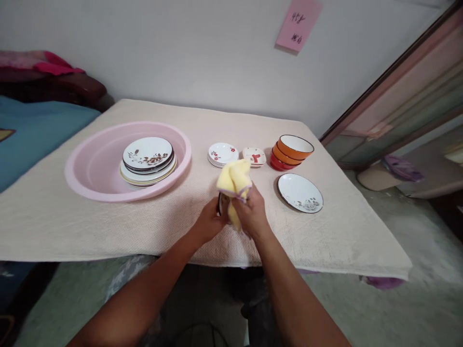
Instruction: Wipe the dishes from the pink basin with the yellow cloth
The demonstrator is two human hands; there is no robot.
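My left hand (210, 220) is closed on the edge of a dark-rimmed plate (223, 203), which is tilted up and mostly hidden behind the cloth and my fingers. Bunched in my right hand (252, 212) is a yellow cloth (235, 177) with a purple edge, pressed against the plate. Just beyond my hands sit a stack of small white plates with red flowers (223, 153) and a small squarish dish with a red pattern (254, 157). To the right lies a white plate with a dark rim and grey flowers (300, 193).
A pink basin (83, 166) on the left holds a stack of plates (148, 152). Stacked orange and red bowls (291, 153) stand at the back right. A cream cloth (173, 221) covers the table, which meets a wall with a pink note (298, 24).
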